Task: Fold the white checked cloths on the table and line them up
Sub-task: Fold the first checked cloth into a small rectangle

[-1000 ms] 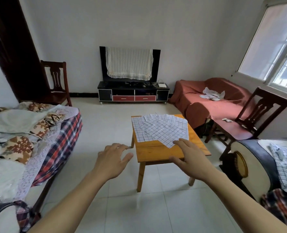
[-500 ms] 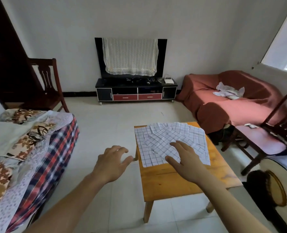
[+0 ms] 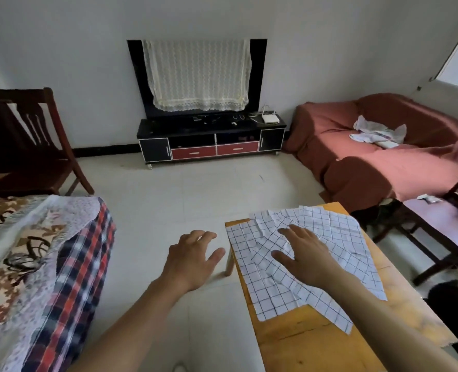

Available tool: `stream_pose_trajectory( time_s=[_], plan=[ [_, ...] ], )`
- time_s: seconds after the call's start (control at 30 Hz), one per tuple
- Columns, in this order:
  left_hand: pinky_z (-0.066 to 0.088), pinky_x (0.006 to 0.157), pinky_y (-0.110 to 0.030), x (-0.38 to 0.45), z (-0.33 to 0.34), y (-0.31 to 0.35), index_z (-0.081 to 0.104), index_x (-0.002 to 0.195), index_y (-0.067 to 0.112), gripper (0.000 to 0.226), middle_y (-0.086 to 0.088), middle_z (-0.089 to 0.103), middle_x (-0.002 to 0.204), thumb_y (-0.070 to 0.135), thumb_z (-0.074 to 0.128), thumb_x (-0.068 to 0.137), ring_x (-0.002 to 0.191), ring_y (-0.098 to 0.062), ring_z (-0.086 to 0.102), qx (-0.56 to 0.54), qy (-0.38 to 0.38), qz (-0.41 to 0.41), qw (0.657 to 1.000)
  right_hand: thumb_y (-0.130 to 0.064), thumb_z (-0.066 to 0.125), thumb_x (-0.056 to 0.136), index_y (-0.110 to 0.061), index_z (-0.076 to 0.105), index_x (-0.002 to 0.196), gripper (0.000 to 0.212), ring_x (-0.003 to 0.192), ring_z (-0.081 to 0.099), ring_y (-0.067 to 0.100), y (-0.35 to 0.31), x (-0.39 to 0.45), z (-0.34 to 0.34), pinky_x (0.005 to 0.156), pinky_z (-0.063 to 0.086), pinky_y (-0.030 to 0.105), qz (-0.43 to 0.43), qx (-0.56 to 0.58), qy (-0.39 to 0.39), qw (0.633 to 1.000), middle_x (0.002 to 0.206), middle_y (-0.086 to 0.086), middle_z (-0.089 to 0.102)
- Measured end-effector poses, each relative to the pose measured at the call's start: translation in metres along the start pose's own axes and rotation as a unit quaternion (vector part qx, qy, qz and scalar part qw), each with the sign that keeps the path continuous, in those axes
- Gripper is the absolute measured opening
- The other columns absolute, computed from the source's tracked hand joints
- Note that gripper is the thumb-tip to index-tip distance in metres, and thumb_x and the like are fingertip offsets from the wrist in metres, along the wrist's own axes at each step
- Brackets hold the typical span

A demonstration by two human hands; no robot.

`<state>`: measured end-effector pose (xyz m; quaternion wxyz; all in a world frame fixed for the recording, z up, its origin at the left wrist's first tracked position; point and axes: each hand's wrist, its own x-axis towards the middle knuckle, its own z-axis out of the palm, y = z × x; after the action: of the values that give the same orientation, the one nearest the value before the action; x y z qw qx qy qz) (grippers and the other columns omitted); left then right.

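Small orange wooden worktop (image 3: 313, 342): near edge and right near corner cut off by the frame; only one leg shows, below the far left corner. White checked cloths (image 3: 338, 245): several overlapping pieces fanned across the far half of the worktop, their count hard to make out; the left edge lies almost flush with the worktop's left edge, and one pointed corner trails toward the bare wood nearer the person. Right hand (image 3: 307, 255): palm down over the middle of the cloths, fingers (image 3: 289, 232) spread and straight, gripping nothing; whether the palm presses the fabric or hovers just above cannot be told. Left hand (image 3: 191, 255): held over the pale tiled floor (image 3: 185, 194) just left of the worktop, fingers loosely spread, empty, apart from the cloths. Open floor lies between the worktop and the plaid-covered bed (image 3: 61, 264) at left. Dark wooden chair with mauve seat (image 3: 442, 224), near the worktop's right side, partly cut off.
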<state>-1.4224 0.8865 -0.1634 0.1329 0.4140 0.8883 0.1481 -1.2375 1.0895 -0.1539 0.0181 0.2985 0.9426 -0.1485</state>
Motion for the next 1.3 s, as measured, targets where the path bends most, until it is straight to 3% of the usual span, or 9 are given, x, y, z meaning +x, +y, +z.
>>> stream_pose_trajectory(
  time_s=[0.33, 0.67, 1.0, 1.3],
  plan=[
    [0.037, 0.11, -0.04, 0.176, -0.049, -0.078, 0.042, 0.145, 0.035, 0.052, 0.009, 0.039, 0.155, 0.059, 0.035, 0.101, 0.14, -0.018, 0.037, 0.002, -0.052, 0.112, 0.992, -0.063, 0.044, 0.095, -0.028, 0.03, 0.151, 0.068, 0.148, 0.024, 0.026, -0.063, 0.132, 0.002, 0.115, 0.031, 0.055, 0.138, 0.023, 0.027, 0.99, 0.162, 0.002, 0.026],
    [0.033, 0.112, -0.035, 0.351, -0.033, -0.056, 0.043, 0.145, 0.035, 0.052, 0.01, 0.038, 0.155, 0.06, 0.035, 0.1, 0.142, -0.015, 0.034, 0.052, -0.134, 0.241, 0.96, -0.066, 0.043, 0.093, -0.029, 0.033, 0.147, 0.066, 0.142, 0.034, 0.024, -0.003, 0.239, 0.028, 0.108, 0.04, 0.053, 0.285, 0.063, 0.065, 0.954, 0.154, -0.001, 0.037],
    [0.03, 0.114, -0.038, 0.502, -0.013, 0.028, 0.042, 0.146, 0.035, 0.051, 0.008, 0.037, 0.156, 0.058, 0.037, 0.101, 0.144, -0.014, 0.031, 0.11, -0.198, 0.38, 0.897, -0.059, 0.047, 0.095, -0.026, 0.035, 0.149, 0.064, 0.141, 0.034, 0.022, 0.051, 0.292, 0.033, 0.109, 0.039, 0.048, 0.465, 0.147, 0.105, 0.867, 0.155, 0.0, 0.036],
    [0.034, 0.111, -0.038, 0.585, 0.042, 0.111, 0.045, 0.144, 0.035, 0.05, 0.007, 0.042, 0.153, 0.059, 0.041, 0.099, 0.141, -0.016, 0.034, 0.137, -0.26, 0.524, 0.8, -0.06, 0.044, 0.096, -0.026, 0.033, 0.15, 0.064, 0.146, 0.025, 0.02, 0.056, 0.297, 0.043, 0.116, 0.029, 0.049, 0.61, 0.177, 0.117, 0.764, 0.158, -0.001, 0.032]
  ],
)
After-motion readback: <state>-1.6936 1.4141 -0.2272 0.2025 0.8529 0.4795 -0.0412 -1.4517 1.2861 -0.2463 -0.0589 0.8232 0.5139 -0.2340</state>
